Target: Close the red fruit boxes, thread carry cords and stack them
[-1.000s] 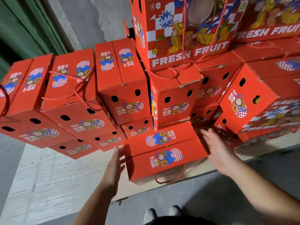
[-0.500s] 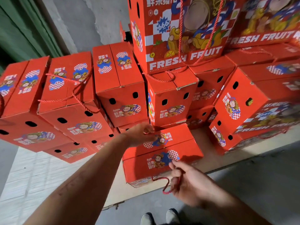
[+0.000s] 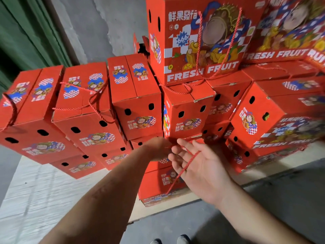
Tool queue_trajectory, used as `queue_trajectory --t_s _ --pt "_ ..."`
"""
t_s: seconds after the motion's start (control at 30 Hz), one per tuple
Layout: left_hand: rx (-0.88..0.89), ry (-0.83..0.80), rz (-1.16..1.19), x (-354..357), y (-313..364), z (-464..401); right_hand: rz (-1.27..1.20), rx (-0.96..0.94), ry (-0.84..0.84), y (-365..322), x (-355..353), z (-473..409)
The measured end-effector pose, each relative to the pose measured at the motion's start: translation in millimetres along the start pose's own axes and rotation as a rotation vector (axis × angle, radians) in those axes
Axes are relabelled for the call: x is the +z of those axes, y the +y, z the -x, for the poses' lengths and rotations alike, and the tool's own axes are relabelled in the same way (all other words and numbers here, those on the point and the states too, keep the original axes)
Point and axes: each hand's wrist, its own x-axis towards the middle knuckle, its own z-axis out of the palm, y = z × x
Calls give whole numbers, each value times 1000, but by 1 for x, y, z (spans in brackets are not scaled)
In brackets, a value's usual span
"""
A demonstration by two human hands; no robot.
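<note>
Your left hand (image 3: 159, 149): fingers curled at cord end, grip unclear | your right hand (image 3: 197, 166): open, palm up, red cord (image 3: 182, 170) lying across it | box (image 3: 158, 189): lower centre, under both hands

We read "FRESH FRUIT" in white capitals on the upright red fruit box (image 3: 202, 41) above and beyond the hands, with "666" in a blue starburst and the Chinese heading "鲜果骏佰", its last characters uncertain. Its right-hand neighbouring box (image 3: 288, 29) repeats "FRESH FRUIT". Small end-panel logos on the lower boxes are unreadable.
</note>
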Motion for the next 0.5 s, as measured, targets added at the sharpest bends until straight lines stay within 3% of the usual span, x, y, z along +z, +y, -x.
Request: queue_trajectory --t_s 0.07,0.2,0.27,0.33,0.4,0.47,0.5 --pt "72 182 81 2 4 5 -5 -29 26 -1 -3 -2" --pt "138 392 824 -10 21 34 -67 -36 118 -1 -6 -7" --pt "171 470 1005 -38 43 54 -90 -26 157 -3 4 -12" --pt "253 362 919 -62 67 74 -76 -3 168 -6 24 -15" --pt "325 204 630 -75 86 97 -106 22 145 -12 42 -16" --pt "395 218 169 -83 92 114 -187 24 54 -23 53 -12" --pt "413 274 66 -86 92 121 -230 27 3 -28 54 -9"
